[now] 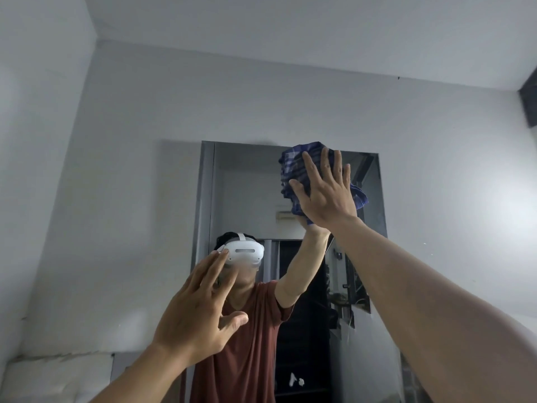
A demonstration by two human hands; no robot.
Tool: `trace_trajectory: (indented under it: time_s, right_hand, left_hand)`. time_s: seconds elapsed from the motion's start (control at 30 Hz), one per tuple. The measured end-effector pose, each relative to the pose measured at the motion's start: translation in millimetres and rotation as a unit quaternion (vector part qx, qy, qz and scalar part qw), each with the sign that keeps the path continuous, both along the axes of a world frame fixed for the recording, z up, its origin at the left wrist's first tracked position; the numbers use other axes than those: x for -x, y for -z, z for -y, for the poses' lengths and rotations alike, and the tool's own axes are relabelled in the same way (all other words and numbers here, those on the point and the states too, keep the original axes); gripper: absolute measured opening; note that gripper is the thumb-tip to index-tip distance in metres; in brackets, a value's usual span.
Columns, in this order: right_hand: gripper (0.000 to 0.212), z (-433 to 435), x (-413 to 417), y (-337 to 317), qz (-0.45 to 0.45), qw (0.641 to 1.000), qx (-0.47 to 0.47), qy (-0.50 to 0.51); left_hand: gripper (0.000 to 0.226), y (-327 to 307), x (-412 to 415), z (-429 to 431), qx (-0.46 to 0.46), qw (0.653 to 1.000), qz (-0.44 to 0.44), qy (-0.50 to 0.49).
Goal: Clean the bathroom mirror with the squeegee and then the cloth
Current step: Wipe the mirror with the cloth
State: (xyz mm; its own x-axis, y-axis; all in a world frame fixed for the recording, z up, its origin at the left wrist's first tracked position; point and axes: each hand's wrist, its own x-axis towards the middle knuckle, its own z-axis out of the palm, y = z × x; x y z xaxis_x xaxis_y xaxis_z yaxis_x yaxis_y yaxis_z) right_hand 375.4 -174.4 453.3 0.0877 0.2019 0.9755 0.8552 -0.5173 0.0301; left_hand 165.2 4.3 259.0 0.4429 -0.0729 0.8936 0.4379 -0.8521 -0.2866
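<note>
One blue checked cloth, bunched, pressed against mirror at upper right | soft, light, apt to slip or unfold; best backed by whole palm | right hand flat over it, fingers straight | left hand spread, holding nothing, lower left

Pale grey-white walls meet a plain ceiling of the same colour. A soft patch of light lies on the right-hand wall. A dark block sits in the top right corner. A cracked whitish ledge runs along the lower left.
</note>
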Motion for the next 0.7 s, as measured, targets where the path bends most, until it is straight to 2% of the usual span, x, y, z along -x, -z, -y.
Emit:
trace_trajectory:
  time_s: [0.4, 0.7]
  right_hand:
    - [0.068, 33.9, -35.4, 18.6, -0.053, 0.998, -0.034, -0.006]
    - [0.073, 42.3, -47.4, 75.1, -0.086, 0.994, -0.058, 0.021]
  left_hand:
    - [0.105, 0.4, 0.0, 0.3, -0.013, 1.0, 0.0, 0.008]
    - [0.092, 4.3, 0.3, 1.3, -0.026, 0.999, -0.007, -0.039]
